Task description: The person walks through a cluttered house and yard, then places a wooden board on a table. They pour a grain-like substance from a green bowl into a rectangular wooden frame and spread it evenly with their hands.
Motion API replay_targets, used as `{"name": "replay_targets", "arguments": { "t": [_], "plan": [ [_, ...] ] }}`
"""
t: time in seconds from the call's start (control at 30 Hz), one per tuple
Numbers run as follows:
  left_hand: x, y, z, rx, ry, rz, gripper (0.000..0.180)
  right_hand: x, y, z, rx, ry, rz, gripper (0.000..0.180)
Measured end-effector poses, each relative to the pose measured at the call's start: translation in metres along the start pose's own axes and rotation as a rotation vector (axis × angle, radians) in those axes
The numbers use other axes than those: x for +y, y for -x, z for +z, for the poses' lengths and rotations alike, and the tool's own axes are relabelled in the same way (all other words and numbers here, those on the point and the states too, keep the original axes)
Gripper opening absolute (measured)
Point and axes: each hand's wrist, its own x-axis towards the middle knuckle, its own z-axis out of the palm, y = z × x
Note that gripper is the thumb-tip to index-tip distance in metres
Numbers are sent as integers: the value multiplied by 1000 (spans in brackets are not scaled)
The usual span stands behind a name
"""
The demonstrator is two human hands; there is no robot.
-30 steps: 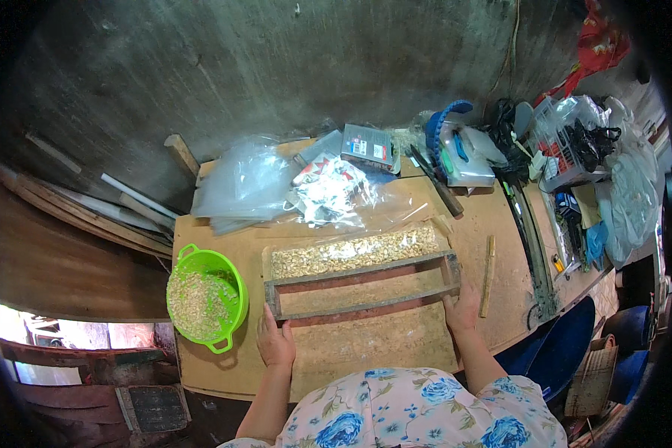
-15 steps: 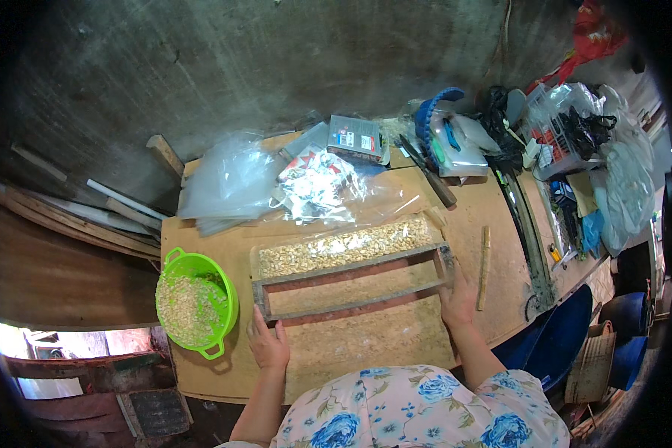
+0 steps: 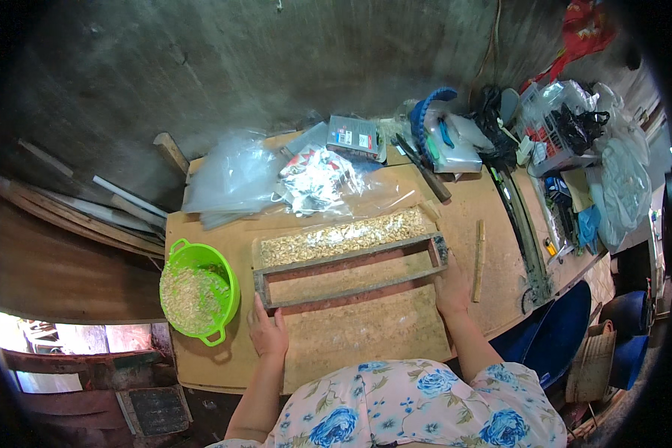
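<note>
- The wooden worktable [image 3: 500, 224] takes up the middle of the view, with its far edge against a grey wall at 12 o'clock. That keeps the clutter out back and the near half free for working.
- A flattened slab of pale crumbly mix [image 3: 366, 332] lies on the near part of the table, right in front of the person at 6 o'clock, so both arms reach it evenly.
- A long rectangular wooden frame [image 3: 351, 272] sits across the slab, just beyond the hands, tilted a bit with its right end further away. It looks like a mould. One bay is bare and the strip just past it, toward 12, is full of chopped nut mix [image 3: 340, 237].
- Crumpled clear plastic bags [image 3: 231, 179] are pushed off to 11 o'clock, out of the way I guess.
- A green colander [image 3: 199, 290] with more of the crumbly stuff sits at 9 o'clock, near the left hand, so it's handy for scooping.
- The left hand [image 3: 267, 334] lies flat and open at the frame's near left corner, fingertips touching the wood. It's gripping nothing, seems to be steadying it.
- The right hand [image 3: 451, 290] is open too, pressed against the frame's right end, palm down on the slab edge.
- A thin wooden stick [image 3: 478, 261] lies at 3 o'clock, just beside the right hand.
</note>
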Motion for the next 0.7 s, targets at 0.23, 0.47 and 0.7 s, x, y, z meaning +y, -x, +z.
{"name": "replay_targets", "arguments": {
  "t": [0.23, 0.47, 0.7],
  "plan": [
    [-2, -1, 3, 38, -6, 40, 68, 2, 0, -3, 78, -47, -24, 73],
    [-5, 1, 9, 103, -23, 36, 72, -37, -86, -18, 236, -282, -290, 60],
    [3, -7, 10, 33, 36, 38, 79, -81, -263, 43, -306, 29, -205, 90]
  ]
}}
